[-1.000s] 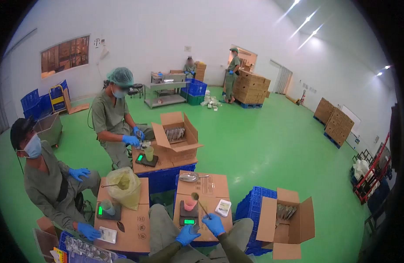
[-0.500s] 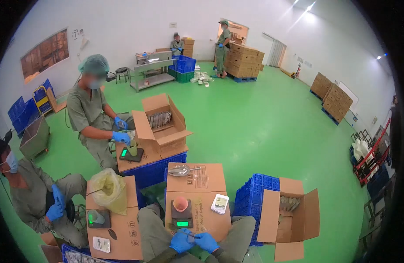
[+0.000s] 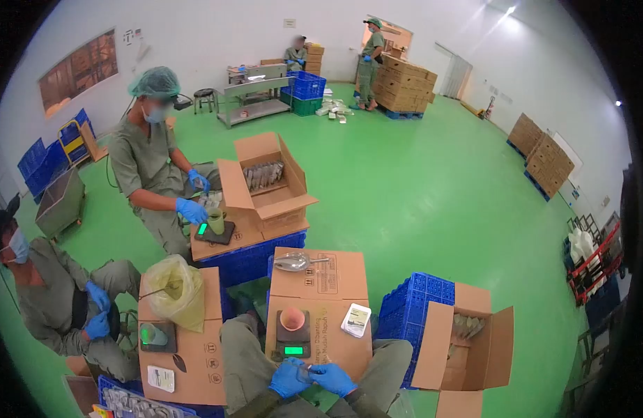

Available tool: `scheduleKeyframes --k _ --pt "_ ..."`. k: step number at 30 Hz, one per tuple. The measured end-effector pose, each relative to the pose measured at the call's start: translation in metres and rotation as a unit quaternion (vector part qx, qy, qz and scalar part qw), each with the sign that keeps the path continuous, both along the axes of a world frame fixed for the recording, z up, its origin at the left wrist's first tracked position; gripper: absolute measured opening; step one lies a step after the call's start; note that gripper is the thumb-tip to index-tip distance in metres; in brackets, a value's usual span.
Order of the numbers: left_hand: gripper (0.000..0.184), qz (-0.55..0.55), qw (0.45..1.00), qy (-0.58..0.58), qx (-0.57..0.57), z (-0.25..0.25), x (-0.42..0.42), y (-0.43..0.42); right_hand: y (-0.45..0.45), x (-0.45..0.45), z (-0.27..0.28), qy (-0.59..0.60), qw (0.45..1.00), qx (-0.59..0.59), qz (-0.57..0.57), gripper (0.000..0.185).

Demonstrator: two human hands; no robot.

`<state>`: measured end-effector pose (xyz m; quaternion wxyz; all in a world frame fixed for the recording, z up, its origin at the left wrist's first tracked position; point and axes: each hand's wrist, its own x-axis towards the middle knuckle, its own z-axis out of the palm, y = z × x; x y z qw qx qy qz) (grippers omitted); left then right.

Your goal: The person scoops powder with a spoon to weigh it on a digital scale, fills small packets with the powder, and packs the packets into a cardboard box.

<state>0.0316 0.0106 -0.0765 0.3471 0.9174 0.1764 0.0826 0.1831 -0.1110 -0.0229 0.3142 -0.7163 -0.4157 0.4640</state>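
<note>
My left hand (image 3: 288,378) and my right hand (image 3: 334,380), both in blue gloves, meet above my lap at the near edge of a flattened cardboard surface (image 3: 342,289). Their fingers are closed around a small greyish item, too small and covered to name. Just beyond them a digital scale (image 3: 293,350) with a lit green display carries an orange cup (image 3: 291,319). Right of the scale lies a white flat pack with a label (image 3: 356,320). A metal scoop (image 3: 292,262) rests on the far part of the cardboard.
An open carton (image 3: 468,348) with pouches stands right, against a blue crate (image 3: 415,306). On the left, one co-worker (image 3: 49,299) sits by a yellowish bag (image 3: 175,292) and another scale. Farther off, another co-worker (image 3: 150,167) sits beside a green cup (image 3: 217,221) and carton (image 3: 276,188).
The camera view has shifted slightly. My hands stay together, and the thin dark edge between them no longer shows. The farther co-worker's hand has moved away from the green cup's rim.
</note>
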Motion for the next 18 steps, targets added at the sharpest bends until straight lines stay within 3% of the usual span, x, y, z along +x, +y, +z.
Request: scheduleKeyframes --k 4,6,8,11,12,15,16,18 --pt "0.031 0.078 0.988 -0.036 -0.128 -0.02 -0.006 -0.003 0.003 -0.011 0.008 0.044 0.997 0.054 -0.036 0.038" --pt "0.03 0.073 0.99 -0.082 -0.087 -0.019 -0.014 -0.005 0.005 -0.017 0.018 0.027 0.998 0.05 -0.031 0.037" --pt "0.029 0.053 0.99 -0.116 -0.063 0.04 -0.014 -0.004 0.006 -0.023 0.036 -0.006 1.0 0.022 -0.021 0.037" --pt "0.03 0.026 0.987 -0.148 -0.065 0.026 -0.018 -0.009 0.003 -0.027 0.035 -0.106 0.994 -0.023 -0.002 0.035" --pt "0.03 0.027 0.986 -0.16 -0.039 0.035 -0.019 -0.01 -0.001 -0.025 0.022 -0.173 0.983 0.051 0.031 0.033" --pt "0.027 0.11 0.974 -0.19 0.05 0.045 -0.03 -0.039 -0.009 -0.025 0.007 -0.191 0.981 0.024 0.028 0.033" --pt "0.034 0.042 0.985 -0.162 0.031 0.025 -0.022 -0.032 -0.015 -0.029 0.025 -0.184 0.982 0.03 0.019 0.036" --pt "0.032 0.01 0.992 -0.126 -0.019 0.057 -0.023 -0.037 -0.025 -0.036 0.06 -0.192 0.981 0.006 0.019 0.036"
